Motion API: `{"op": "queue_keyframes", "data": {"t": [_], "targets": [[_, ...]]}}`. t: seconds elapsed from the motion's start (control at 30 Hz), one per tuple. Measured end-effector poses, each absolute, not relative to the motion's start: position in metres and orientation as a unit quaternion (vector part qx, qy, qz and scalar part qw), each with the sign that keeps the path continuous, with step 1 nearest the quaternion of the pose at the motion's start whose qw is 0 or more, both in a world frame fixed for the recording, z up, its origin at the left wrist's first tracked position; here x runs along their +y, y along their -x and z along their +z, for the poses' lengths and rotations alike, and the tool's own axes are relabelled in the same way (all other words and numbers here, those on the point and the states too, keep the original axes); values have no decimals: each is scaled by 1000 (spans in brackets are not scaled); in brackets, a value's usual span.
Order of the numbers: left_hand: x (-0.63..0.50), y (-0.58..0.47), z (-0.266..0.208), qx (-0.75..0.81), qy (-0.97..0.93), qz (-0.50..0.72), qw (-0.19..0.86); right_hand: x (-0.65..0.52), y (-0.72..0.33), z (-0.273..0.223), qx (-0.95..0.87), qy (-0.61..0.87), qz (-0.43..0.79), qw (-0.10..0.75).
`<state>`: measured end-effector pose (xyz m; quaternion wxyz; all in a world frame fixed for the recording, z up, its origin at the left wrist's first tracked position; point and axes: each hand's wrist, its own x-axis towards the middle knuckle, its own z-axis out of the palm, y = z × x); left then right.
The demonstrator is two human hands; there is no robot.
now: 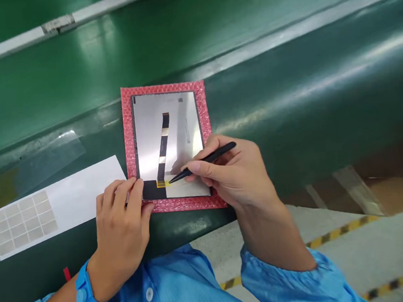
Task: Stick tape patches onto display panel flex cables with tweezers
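Two-handed work: right hand [241,175] pinches tweezers [220,153], left hand [121,224] loosely steadies display panel [146,132]; slipping could tear the flex cable [163,147].

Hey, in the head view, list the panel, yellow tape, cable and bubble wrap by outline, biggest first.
1. Bubble wrap, largely covered
2. Panel
3. Cable
4. Yellow tape

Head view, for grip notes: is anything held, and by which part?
The right hand holds a slim black pointed tool around its middle. The left hand touches one edge of the flat silver panel; any grip is unclear.
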<state>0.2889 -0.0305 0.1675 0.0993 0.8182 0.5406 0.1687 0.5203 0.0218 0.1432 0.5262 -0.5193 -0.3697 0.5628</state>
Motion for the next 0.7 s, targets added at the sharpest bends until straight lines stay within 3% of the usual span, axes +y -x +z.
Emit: {"op": "queue_keyframes", "data": {"t": [0.7], "targets": [[-20,-294,168,529,-824,153,135,23,-518,151,-433,568,490,500]]}}
